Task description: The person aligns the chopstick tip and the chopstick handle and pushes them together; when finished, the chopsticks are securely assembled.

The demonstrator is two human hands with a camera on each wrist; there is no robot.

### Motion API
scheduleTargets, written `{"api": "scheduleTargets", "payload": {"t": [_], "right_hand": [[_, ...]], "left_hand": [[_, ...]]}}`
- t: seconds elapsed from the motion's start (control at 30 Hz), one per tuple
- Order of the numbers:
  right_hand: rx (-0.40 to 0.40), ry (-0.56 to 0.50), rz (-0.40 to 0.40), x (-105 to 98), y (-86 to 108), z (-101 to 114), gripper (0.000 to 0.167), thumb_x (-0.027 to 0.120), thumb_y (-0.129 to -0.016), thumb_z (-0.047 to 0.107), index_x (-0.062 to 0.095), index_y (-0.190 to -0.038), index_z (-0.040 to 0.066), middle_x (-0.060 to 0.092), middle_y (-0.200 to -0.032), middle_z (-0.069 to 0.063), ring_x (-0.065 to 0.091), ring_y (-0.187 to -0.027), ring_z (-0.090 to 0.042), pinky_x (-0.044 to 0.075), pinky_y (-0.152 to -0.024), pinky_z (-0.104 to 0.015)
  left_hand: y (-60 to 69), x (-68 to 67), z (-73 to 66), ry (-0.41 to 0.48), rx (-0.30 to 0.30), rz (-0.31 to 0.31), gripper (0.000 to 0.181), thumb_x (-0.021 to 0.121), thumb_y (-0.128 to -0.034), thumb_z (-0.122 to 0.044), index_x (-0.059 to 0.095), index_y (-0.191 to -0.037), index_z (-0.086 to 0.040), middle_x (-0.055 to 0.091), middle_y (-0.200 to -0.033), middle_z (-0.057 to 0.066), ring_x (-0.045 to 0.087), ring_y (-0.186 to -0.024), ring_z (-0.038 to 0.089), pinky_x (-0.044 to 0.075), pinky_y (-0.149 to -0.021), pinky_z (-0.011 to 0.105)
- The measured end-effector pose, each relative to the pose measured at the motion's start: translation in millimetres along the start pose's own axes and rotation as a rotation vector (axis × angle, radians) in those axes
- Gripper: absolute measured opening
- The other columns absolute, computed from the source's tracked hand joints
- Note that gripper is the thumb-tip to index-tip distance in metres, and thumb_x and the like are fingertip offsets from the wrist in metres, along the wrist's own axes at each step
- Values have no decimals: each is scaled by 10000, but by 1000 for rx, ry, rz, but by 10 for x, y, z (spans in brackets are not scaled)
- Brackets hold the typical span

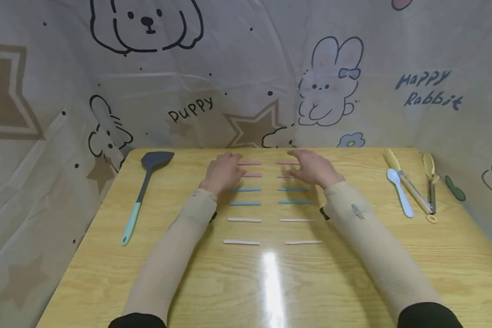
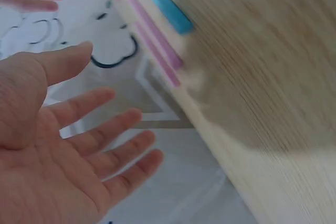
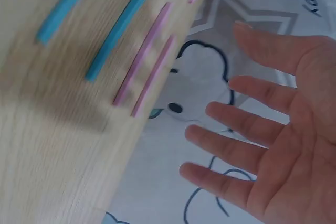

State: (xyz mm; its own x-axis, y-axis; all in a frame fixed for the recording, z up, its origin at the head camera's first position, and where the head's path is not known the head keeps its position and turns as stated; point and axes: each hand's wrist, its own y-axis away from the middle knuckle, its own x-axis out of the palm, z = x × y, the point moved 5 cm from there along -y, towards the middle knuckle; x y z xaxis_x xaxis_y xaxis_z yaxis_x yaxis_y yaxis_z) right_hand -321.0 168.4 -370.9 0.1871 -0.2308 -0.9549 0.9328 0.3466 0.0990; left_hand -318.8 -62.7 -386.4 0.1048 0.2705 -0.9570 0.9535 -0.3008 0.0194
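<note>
Wears close-fitting beige sleeves (image 1: 174, 250) on both forearms, lightly creased, with a small dark marking (image 1: 358, 211) printed on the right, near the wrist. Shows black cuffs (image 1: 428, 315) higher up each arm. Carries small black pieces (image 1: 325, 213) beneath both wrists, mostly hidden. Leaves hands (image 1: 225, 172) bare.

Indoor setting, exact kind unclear, cartoon-print cloth (image 1: 238, 82) on 3 sides, wood-grain table (image 1: 221, 287)

On the table (image 1: 205, 282), the spatula (image 1: 141, 192) lies left of two columns of sticks (image 1: 245, 204); the spoon (image 1: 401, 193) and tongs (image 1: 415, 193) lie right of them.
</note>
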Motion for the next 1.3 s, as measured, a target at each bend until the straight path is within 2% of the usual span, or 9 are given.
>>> {"api": "scheduleTargets", "payload": {"t": [0.27, 0.43, 0.5, 0.73, 0.83, 1.07, 1.3], "right_hand": [[18, -8, -7, 15, -218, -121, 494, 682, -938, 176, 530, -1383, 23, 546, -1352, -218, 523, -1200, -402, 433, -968, -577], [33, -20, 19, 119, -342, -189, 401, 667, -948, 145, 587, -1327, 42, 554, -1339, -210, 500, -1226, -398, 405, -1001, -571], [44, -23, 28, 163, -382, -214, 369, 648, -955, 132, 603, -1313, 56, 538, -1363, -203, 473, -1258, -402, 380, -1023, -578], [61, -6, 30, 202, -484, -261, 328, 631, -938, 106, 654, -1264, 84, 545, -1365, -189, 461, -1279, -395, 351, -1047, -582], [60, 10, 26, 208, -534, -277, 301, 642, -941, 122, 676, -1239, 93, 581, -1325, -167, 496, -1247, -370, 376, -1036, -559], [10, 75, -46, 267, -649, -288, 202, 693, -928, 154, 738, -1122, 122, 659, -1201, -119, 579, -1124, -315, 459, -961, -501], [5, 110, -65, 277, -676, -308, 142, 740, -898, 158, 765, -1033, 125, 683, -1148, -98, 610, -1057, -299, 487, -916, -488]], "left_hand": [[-272, 24, 31, 35, 71, -20, 411, 621, -991, -221, 568, -1367, -65, 577, -1354, 111, 542, -1216, 289, 456, -984, 427], [-414, 110, 34, 116, 66, 1, 354, 627, -985, -162, 604, -1325, -67, 589, -1335, 103, 543, -1215, 271, 441, -1007, 418], [-457, 161, 34, 122, 72, 12, 340, 625, -985, -144, 612, -1316, -68, 598, -1322, 102, 557, -1198, 264, 449, -999, 411], [-562, 248, 20, -1, 119, -4, 268, 678, -947, -99, 692, -1214, -76, 657, -1234, 76, 614, -1110, 244, 476, -962, 383], [-594, 273, 14, -39, 124, 2, 236, 699, -936, -122, 720, -1169, -89, 668, -1201, 63, 622, -1077, 232, 486, -934, 372], [-631, 277, -15, -86, 117, 5, 183, 729, -918, -201, 769, -1093, -165, 691, -1154, 11, 633, -1023, 199, 508, -874, 357], [-636, 262, -52, -141, 119, -22, 134, 764, -887, -224, 794, -1012, -183, 707, -1118, -21, 650, -1001, 202, 521, -852, 362]]}}
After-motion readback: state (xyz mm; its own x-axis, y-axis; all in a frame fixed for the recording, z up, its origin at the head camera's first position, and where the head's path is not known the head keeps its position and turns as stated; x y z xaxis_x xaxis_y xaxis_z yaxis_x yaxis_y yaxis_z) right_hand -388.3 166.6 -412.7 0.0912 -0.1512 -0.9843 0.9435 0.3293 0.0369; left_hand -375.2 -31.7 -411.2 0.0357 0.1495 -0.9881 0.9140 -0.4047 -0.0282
